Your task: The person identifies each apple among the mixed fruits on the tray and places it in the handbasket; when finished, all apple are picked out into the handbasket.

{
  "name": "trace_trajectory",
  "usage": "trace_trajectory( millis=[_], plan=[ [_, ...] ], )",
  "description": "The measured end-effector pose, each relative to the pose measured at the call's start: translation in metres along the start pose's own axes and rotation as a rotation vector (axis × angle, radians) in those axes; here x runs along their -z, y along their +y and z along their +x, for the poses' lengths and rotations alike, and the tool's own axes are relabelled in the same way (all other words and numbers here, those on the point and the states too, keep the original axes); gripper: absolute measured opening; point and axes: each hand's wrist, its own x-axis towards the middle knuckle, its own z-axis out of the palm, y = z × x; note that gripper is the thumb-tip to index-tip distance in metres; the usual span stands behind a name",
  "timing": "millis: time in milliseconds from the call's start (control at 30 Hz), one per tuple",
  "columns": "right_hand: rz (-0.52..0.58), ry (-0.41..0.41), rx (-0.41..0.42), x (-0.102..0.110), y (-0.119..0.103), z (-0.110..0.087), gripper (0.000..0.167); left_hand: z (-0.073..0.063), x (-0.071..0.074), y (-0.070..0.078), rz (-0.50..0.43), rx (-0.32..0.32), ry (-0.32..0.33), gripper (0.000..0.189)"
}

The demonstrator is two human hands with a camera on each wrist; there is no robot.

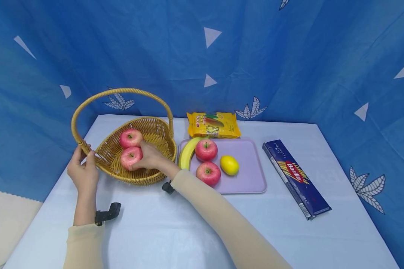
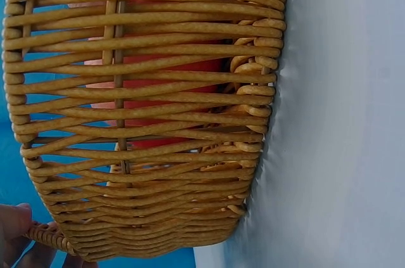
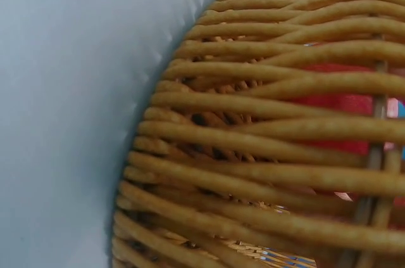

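A wicker basket (image 1: 144, 181) with a tall arched handle stands at the left of the table. My left hand (image 1: 84, 173) grips the foot of the basket handle (image 1: 75, 129) at its left end; in the left wrist view, the thumb and fingers lie around it. Reaching inside over the near rim, my right hand (image 1: 150, 156) holds a red apple (image 1: 129, 157) between thumb and fingers. Another red apple (image 1: 130, 138) sits just behind it in the basket. Through the weave, the right wrist view shows red fruit (image 3: 335, 113), while the right hand is hidden there.
Right of the basket, a lilac tray (image 1: 252, 175) bears a banana (image 1: 187, 154), two apples (image 1: 206, 150) and a lemon (image 1: 229, 165). Behind it lies a yellow snack packet (image 1: 215, 125). A blue spaghetti box (image 1: 296, 177) lies farther right. Blue cloth (image 1: 272, 56) hangs behind the table.
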Motion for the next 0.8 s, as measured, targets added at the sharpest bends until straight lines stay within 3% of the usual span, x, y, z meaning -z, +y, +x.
trace_trajectory(
  millis=[267,500,800],
  plan=[
    [-0.037,0.003,0.007,0.002,-0.002,-0.002,0.084,0.000,0.000,0.001,0.004,-0.001,0.001,0.039],
    [-0.009,0.119,0.049,0.013,-0.008,-0.011,0.074,0.001,-0.001,-0.001,0.011,0.014,-0.009,0.039],
    [0.083,0.230,0.163,0.040,-0.019,-0.058,0.059,0.000,-0.001,0.001,0.007,0.014,-0.008,0.037]
  ],
)
